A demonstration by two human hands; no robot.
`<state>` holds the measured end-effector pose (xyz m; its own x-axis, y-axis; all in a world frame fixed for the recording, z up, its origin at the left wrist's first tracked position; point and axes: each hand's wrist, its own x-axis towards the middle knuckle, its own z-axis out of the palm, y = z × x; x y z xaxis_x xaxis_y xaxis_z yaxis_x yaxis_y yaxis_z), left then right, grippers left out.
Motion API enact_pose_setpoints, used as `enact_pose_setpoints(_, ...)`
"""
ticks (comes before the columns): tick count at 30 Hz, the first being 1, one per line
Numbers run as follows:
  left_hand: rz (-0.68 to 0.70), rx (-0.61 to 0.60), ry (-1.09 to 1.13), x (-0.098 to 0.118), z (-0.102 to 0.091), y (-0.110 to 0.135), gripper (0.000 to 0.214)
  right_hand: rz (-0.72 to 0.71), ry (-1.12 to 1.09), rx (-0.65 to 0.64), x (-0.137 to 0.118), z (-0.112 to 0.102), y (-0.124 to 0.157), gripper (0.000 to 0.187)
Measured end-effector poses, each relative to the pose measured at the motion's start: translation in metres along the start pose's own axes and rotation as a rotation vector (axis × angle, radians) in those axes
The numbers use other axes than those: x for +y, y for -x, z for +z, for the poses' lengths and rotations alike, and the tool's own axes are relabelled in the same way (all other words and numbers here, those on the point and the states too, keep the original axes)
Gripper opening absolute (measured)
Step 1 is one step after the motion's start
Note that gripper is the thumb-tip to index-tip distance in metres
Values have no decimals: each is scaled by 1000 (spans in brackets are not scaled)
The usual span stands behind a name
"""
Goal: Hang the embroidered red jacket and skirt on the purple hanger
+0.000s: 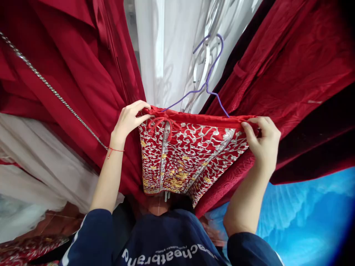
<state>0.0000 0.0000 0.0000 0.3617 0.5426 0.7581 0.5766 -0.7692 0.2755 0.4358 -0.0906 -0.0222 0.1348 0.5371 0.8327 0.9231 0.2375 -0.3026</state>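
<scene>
A red skirt with silver and gold embroidery hangs in front of me, its plain red waistband stretched between my hands. At the waistband's left end my left hand pinches the cloth between thumb and fingers. My right hand grips the other end, fingers behind and thumb in front. A red drawstring bow is tied near the left side of the band. Behind the skirt rises a purple wire hanger; its lower part is hidden by the waistband, and its hook is up by a white metal scroll piece.
Dark red garments hang on the left, with a silver chain across them. More red patterned cloth hangs on the right. Blue fabric lies lower right, pale fabric lower left. White drapery is behind.
</scene>
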Motion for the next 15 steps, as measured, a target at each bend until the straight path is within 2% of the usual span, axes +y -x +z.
enact_pose_setpoints(3, 23, -23, -123, -1, -1, -2, 24, -4, -8, -24, 3, -1, -1, 22)
enact_pose_setpoints(6, 37, 84, -143, -7, 2, -6, 20, 21, -26, -39, 9, 0, -2, 26)
enact_pose_setpoints(8, 24, 175, -135, -12, 7, -8, 20, 7, -33, 18, 14, 3, -4, 29)
enact_pose_setpoints(11, -45, 228, -87, -13, 15, -12, 23, -36, -72, 98, 19, 8, -7, 33)
enact_pose_setpoints(15, -166, 273, 41, -2, 23, -18, 28, -98, -140, 140, 21, 13, -12, 32)
